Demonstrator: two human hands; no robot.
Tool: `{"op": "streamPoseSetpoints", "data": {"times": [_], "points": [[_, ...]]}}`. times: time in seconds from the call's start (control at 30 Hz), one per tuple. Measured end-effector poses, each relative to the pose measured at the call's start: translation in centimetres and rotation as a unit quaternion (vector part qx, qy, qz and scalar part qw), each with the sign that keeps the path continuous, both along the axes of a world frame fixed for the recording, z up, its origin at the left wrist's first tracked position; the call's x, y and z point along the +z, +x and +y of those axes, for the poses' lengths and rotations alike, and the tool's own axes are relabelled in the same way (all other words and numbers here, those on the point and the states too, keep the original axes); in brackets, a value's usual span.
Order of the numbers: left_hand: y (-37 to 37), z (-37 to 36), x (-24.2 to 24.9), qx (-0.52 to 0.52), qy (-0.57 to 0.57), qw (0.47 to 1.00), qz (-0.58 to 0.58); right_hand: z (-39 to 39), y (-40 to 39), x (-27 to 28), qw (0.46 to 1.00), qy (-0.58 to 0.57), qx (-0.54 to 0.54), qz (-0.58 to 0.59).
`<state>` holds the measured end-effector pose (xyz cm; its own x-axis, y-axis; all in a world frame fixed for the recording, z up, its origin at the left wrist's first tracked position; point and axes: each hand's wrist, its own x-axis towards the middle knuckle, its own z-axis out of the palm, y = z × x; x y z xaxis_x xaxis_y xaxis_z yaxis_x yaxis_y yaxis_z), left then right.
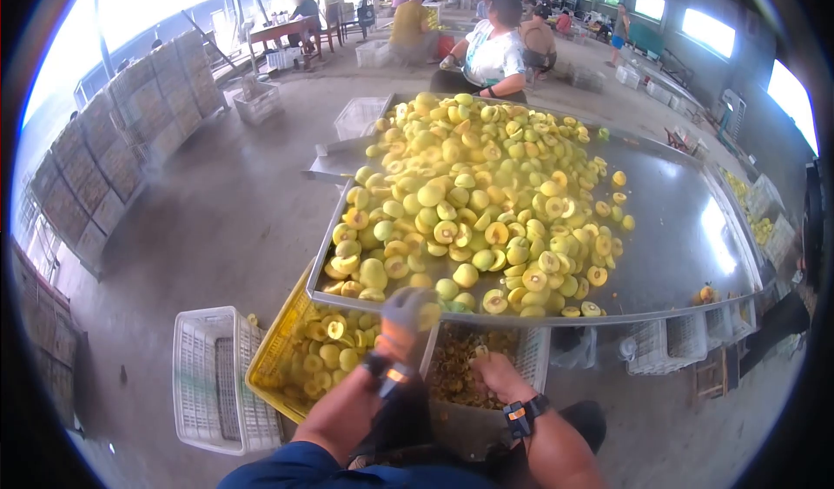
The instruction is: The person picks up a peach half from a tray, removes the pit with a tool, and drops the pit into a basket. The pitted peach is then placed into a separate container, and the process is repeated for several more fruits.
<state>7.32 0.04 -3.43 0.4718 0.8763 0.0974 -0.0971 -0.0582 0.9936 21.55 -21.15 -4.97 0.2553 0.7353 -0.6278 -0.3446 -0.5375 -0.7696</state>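
My left hand (pixel 405 320), in a grey and orange glove, is at the near edge of the metal table (pixel 669 228), with a yellow-green fruit half (pixel 428 316) at its fingers. The glove is blurred. Bare and curled, my right hand (pixel 495 374) is over a crate of brown scraps (pixel 456 376), its fingers closed around something small that I cannot make out. A large heap of halved yellow-green fruit (pixel 469 194) covers the table's left and middle. Below my left hand, a yellow crate (pixel 269 372) holds more fruit halves.
An empty white crate (pixel 195 385) stands left of the yellow one. Another white crate (pixel 673 346) is under the table's right side. A person (pixel 495 55) sits beyond the table, and others sit farther back. Stacked crates (pixel 130 124) line the left.
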Motion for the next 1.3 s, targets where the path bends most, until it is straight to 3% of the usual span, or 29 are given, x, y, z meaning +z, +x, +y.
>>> {"op": "streamPoseSetpoints", "data": {"times": [0.03, 0.07, 0.1, 0.13, 0.17, 0.2, 0.27, 0.33, 0.43, 0.53, 0.73, 0.9, 1.0, 1.3], "points": [[-2.2, 1.8, -2.4, 0.02, 0.211, 0.973, 0.094, 0.0, 0.0, -0.4, 1.0, 0.014, 0.003, 0.009], [-4.4, 2.9, -3.5, 0.06, 0.319, 0.935, 0.142, 0.0, 0.1, -0.5, 0.999, 0.03, 0.006, 0.018], [-6.2, 3.2, -3.3, 0.06, 0.156, 0.982, 0.092, -0.1, 0.0, -0.4, 0.999, 0.031, 0.007, 0.016], [-8.0, 3.4, -3.1, 0.088, -0.009, 0.996, 0.024, 0.0, -0.2, -0.2, 0.999, 0.032, 0.008, 0.013], [-10.2, 3.4, -2.1, 0.106, 0.008, 0.992, 0.067, 0.1, -0.4, 0.0, 0.999, 0.034, 0.009, 0.011], [-12.0, 4.7, -4.7, 0.144, -0.008, 0.989, 0.036, 0.1, -0.6, 0.0, 0.999, 0.036, 0.016, -0.008], [-15.9, 5.6, -4.4, 0.187, 0.121, 0.943, 0.246, 0.1, -0.8, -0.1, 0.998, 0.041, 0.03, -0.043], [-17.9, 6.7, -5.3, 0.223, 0.165, 0.914, 0.297, 0.0, -1.0, 0.7, 0.996, 0.044, 0.047, -0.056], [-15.5, 6.3, -0.4, 0.26, 0.331, 0.856, 0.301, 0.3, -1.0, 1.2, 0.994, 0.052, 0.062, -0.076], [-11.4, 8.2, 0.9, 0.219, 0.369, 0.859, 0.278, 0.6, -1.0, 1.8, 0.993, 0.053, 0.06, -0.085], [-5.0, 10.5, 1.4, 0.117, 0.323, 0.794, 0.501, 1.0, -1.1, 2.3, 0.987, 0.055, 0.059, -0.14], [-4.6, 12.8, 0.6, 0.17, 0.255, 0.828, 0.469, 1.0, -1.1, 1.7, 0.975, 0.067, 0.067, -0.2], [-5.4, 14.9, 0.4, 0.112, 0.227, 0.818, 0.517, 1.1, -0.9, 0.0, 0.964, 0.084, 0.081, -0.239], [-6.6, 14.7, -1.0, 0.13, 0.284, 0.858, 0.407, 1.3, -1.1, -0.2, 0.952, 0.081, 0.103, -0.276]]}}
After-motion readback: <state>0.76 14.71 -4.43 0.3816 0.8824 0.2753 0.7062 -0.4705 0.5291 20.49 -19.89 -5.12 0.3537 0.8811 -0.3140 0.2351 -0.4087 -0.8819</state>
